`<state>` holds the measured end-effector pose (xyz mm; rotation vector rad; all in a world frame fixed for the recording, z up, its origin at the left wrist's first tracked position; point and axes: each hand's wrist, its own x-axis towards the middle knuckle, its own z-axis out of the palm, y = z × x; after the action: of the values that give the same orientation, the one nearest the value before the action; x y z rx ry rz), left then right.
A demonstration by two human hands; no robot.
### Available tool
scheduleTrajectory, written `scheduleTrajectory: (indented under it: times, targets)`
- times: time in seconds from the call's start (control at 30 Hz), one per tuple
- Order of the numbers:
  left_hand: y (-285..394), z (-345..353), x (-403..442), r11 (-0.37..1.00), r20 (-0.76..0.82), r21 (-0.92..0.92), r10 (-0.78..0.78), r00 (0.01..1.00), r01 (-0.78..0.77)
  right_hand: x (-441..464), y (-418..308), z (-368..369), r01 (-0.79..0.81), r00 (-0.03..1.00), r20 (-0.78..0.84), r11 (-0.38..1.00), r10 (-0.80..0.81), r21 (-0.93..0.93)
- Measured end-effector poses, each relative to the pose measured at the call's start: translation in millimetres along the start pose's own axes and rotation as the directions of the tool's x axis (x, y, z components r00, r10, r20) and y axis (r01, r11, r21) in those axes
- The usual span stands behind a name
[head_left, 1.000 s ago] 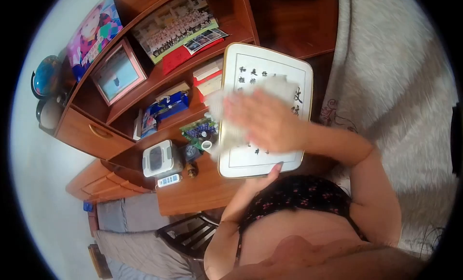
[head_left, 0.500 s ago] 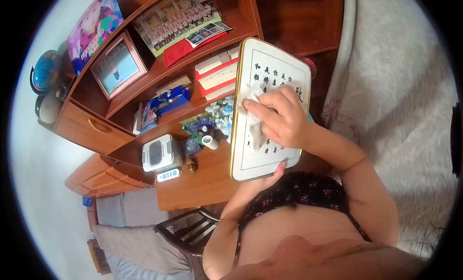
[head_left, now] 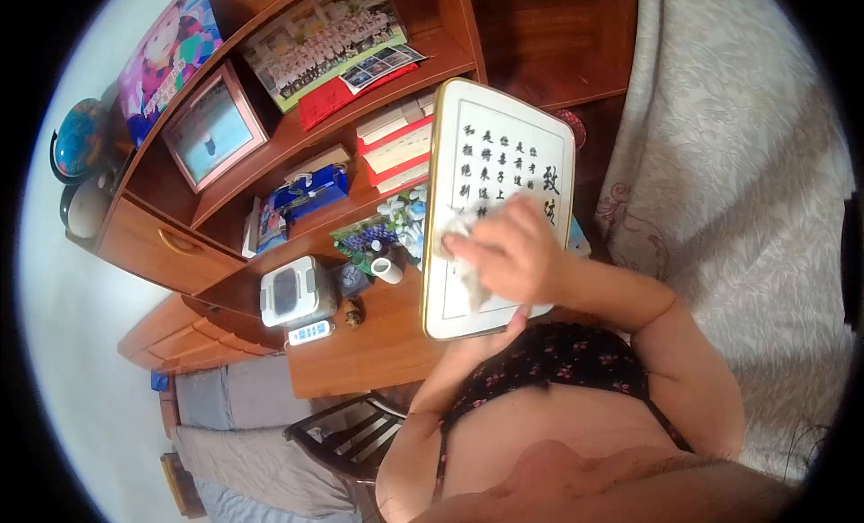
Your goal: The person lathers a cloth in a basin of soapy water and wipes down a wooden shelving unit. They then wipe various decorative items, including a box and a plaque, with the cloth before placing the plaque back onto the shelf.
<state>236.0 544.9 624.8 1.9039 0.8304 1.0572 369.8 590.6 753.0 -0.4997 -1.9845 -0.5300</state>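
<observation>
A white framed plaque (head_left: pixel 468 318) with a gold edge and black Chinese characters is held up, tilted, in front of the desk. At its lower edge, my left hand (head_left: pixel 493 343) grips it, the thumb on the front face and the other fingers hidden behind. A crumpled white cloth (head_left: pixel 473 291) is bunched in the closed fingers of my right hand (head_left: pixel 517 253), which presses it against the plaque's face. Motion slightly blurs that hand. Part of the lettering is covered by the hand and cloth.
Behind the plaque is a wooden desk (head_left: pixel 360 365) with a shelf unit. It carries a white lidded box (head_left: pixel 295 291), a power strip (head_left: pixel 310 332), a small white cup (head_left: pixel 387 271), flowers, books and a framed picture (head_left: pixel 216 131). A dark chair (head_left: pixel 355 433) stands near; a curtain (head_left: pixel 729 208) hangs right.
My right hand with the cloth has moved down the plaque's face, uncovering more characters above it. The plaque has shifted slightly left and down. My left hand keeps its grip.
</observation>
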Motion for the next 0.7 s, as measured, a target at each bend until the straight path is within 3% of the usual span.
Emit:
scheduleTrajectory:
  times: [0.03,0.13,0.2,0.27,0.3,0.33,0.37,0.4,0.5,0.53,0.6,0.7]
  targets:
    - [-5.6,-1.0,1.0,0.968,0.082,0.227,0.094,0.992,-0.11,5.5,12.6,-5.7,-0.041,0.999,-0.009,0.998,0.041,-0.039]
    - [16.5,-3.5,6.7,0.978,0.055,0.186,0.081,0.995,-0.09,9.3,19.6,-6.9,-0.066,0.998,-0.005,0.995,0.066,-0.071]
    - [9.9,-0.2,5.7,0.968,-0.006,0.235,0.089,0.996,-0.085,-0.7,2.5,-1.7,-0.066,0.998,0.006,0.998,0.066,0.024]
    - [4.6,-0.7,4.0,0.984,0.0,0.142,0.112,0.994,-0.111,-8.4,0.0,2.1,-0.032,0.999,-0.019,0.995,0.034,0.095]
    - [18.6,-2.3,8.9,0.98,-0.011,0.115,0.165,0.986,-0.163,-3.8,10.5,-4.5,-0.064,0.998,-0.002,0.998,0.064,0.02]
    - [23.3,-3.3,13.5,0.958,-0.013,0.2,0.213,0.977,-0.207,1.3,23.3,-10.8,-0.092,0.996,0.014,0.994,0.093,-0.055]
    - [23.7,-2.1,10.7,0.981,0.015,0.125,0.147,0.989,-0.148,6.0,37.7,-16.1,-0.224,0.975,-0.014,0.967,0.224,-0.121]
    - [23.8,-0.6,8.9,0.995,0.048,0.051,0.086,0.995,-0.089,3.8,46.4,-12.9,-0.222,0.975,-0.039,0.964,0.218,-0.144]
    - [10.7,4.9,10.5,0.985,-0.062,0.085,0.156,0.986,-0.15,-11.0,16.9,6.6,-0.142,0.99,0.019,0.99,0.141,0.021]
    - [-2.4,8.4,7.8,0.991,-0.07,-0.086,0.094,0.993,-0.1,-15.5,4.6,11.0,-0.105,0.994,0.043,0.991,0.102,0.082]
    - [-1.9,2.8,2.5,0.996,-0.114,0.01,0.084,0.99,-0.083,-21.3,-8.3,16.9,-0.061,0.998,-0.019,0.988,0.065,0.141]
    - [1.2,0.3,5.5,0.994,-0.115,0.054,0.099,0.988,-0.093,-25.9,-21.1,11.5,0.009,0.991,0.128,0.959,-0.047,0.282]
